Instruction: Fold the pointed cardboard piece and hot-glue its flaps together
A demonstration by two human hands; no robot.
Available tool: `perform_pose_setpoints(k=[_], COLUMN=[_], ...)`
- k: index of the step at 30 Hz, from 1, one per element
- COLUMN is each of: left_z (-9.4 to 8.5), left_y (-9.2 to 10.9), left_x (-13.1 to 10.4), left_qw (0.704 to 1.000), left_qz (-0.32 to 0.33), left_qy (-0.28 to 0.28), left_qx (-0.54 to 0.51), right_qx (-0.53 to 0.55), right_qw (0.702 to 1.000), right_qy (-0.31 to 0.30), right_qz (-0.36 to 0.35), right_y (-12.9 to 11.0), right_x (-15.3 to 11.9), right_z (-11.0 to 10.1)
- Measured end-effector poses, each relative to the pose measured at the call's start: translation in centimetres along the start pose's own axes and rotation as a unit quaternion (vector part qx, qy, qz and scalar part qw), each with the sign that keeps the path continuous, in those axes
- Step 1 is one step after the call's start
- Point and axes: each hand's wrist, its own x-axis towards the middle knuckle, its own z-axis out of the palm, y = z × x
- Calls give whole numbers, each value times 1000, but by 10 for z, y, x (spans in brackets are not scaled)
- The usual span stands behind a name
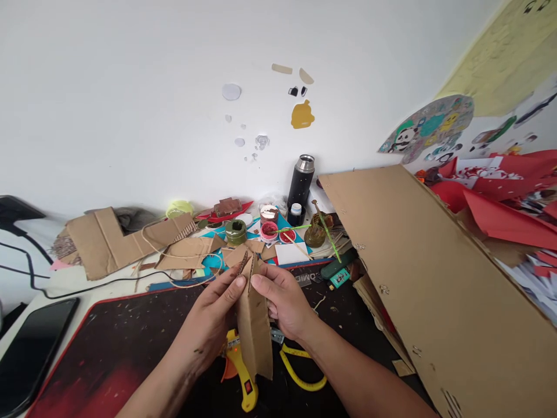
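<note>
A folded strip of brown cardboard [255, 331] hangs between my two hands at the centre, above the dark mat. My left hand [220, 299] pinches its upper left edge, thumb against the cardboard. On the upper right edge, my right hand [285, 299] grips with its thumb in front and fingers curled. The top ends of the folded layers stand slightly apart. Under the cardboard, a yellow glue gun [243, 383] lies on the mat to the left, and a yellow-handled tool [304, 383] lies to the right.
A large cardboard panel [444, 278] slants across the right. Paint jars [235, 232], a black thermos [301, 183], brushes and cardboard scraps [117, 238] line the back by the wall. A phone [37, 348] lies at the left; a black cable crosses the mat's back edge.
</note>
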Motion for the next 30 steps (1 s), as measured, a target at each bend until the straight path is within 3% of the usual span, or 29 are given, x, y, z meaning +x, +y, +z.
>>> perform_pose_setpoints(k=[15,30], left_z=[1,-1], left_y=[-2,-12], left_x=[-1,1], left_qw=[1000,999], left_qz=[3,23], left_qy=[9,-21], left_qx=[0,-16], right_qx=[39,63], right_qw=[999,998], right_qy=[2,-12], right_qz=[-1,1], right_y=[-4,-4], right_x=[0,-2], right_z=[2,1])
